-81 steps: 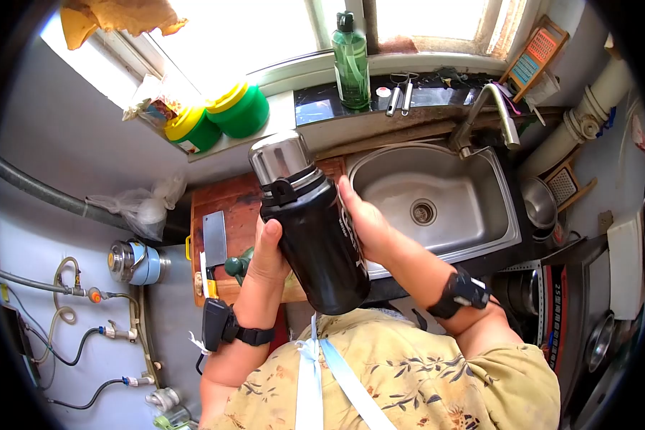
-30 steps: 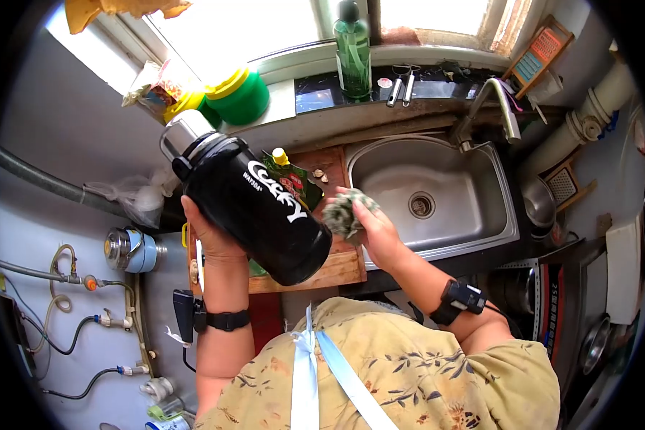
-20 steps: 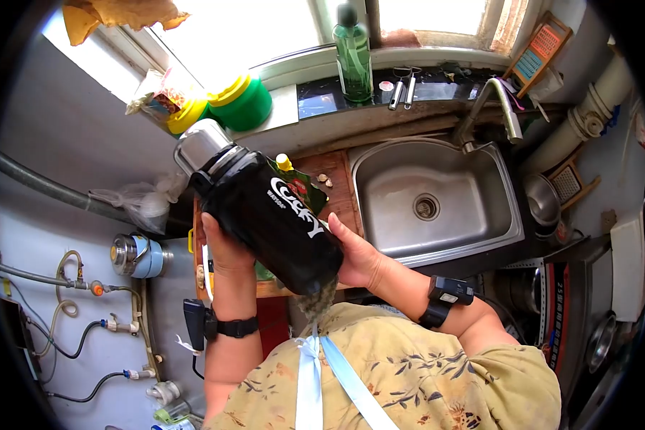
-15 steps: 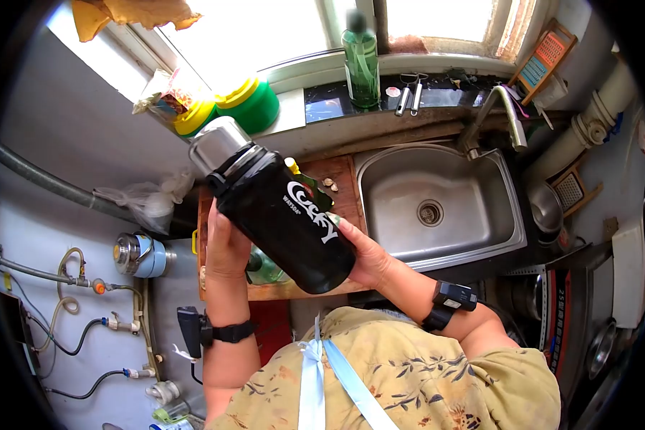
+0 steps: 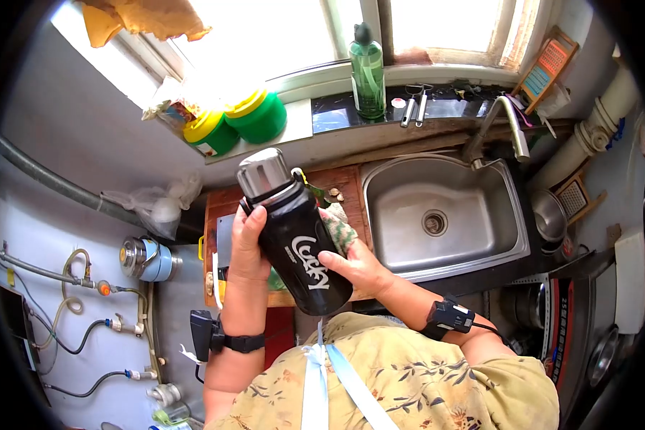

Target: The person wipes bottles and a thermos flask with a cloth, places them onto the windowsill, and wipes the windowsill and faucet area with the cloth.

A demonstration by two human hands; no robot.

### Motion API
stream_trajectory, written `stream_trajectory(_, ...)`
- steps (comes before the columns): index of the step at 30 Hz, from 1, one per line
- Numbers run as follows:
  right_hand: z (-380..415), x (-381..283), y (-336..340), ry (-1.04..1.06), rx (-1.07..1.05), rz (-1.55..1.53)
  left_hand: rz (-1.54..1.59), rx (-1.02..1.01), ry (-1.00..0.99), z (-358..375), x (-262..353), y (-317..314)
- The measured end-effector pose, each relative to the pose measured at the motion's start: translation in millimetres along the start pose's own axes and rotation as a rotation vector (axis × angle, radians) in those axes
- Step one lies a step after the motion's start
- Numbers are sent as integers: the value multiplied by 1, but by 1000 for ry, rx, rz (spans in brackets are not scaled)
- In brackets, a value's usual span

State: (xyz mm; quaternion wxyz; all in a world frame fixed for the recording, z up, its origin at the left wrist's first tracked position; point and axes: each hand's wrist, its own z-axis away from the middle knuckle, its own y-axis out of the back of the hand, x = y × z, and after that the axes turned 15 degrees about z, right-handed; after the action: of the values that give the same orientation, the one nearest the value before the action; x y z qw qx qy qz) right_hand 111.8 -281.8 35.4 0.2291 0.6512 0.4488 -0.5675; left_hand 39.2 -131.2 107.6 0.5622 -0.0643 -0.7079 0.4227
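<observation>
A large black vacuum flask (image 5: 283, 222) with a silver steel cap and white lettering is tilted over the wooden board, its cap pointing away from me. My left hand (image 5: 246, 251) grips its left side just under the cap, fingers wrapped behind. My right hand (image 5: 362, 266) is closed on a green-and-white cloth (image 5: 339, 228) pressed to the flask's right side, with the thumb lying across the lettering. Most of the right fingers are hidden behind the cloth and flask.
A wooden board (image 5: 342, 183) lies beneath, left of the steel sink (image 5: 401, 244) and its faucet (image 5: 512, 129). Green tubs with yellow lids (image 5: 261, 118), a green pump bottle (image 5: 368, 82) and peelers (image 5: 416, 107) line the sill. A blue flask (image 5: 158, 259) stands at left.
The flask has turned more upright and its cap has shifted right. My right hand has moved up its side, bringing the cloth into view. The head view has shifted slightly.
</observation>
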Motion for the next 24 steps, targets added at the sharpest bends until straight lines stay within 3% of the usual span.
stream_trajectory(2, -3, -6, -3, -36, -14, -78, -45, -42, 16, -2, -5, 10)
stream_trajectory(5, -17, -11, 2, 78, 101, 360, 45, 3, -14, 2, -4, -9)
stream_trajectory(10, -40, -34, 8, 142, 181, 591, -16, -56, -112, 6, -10, -24)
stream_trajectory(14, -43, -50, 11, 158, 199, 699, -10, -80, -63, 7, -12, -20)
stream_trajectory(18, -42, -47, 15, 331, 240, 805, -136, -161, 59, 3, 3, -17)
stream_trajectory(24, -36, -50, 11, 513, 252, 929, -108, -81, 82, 3, -8, -12)
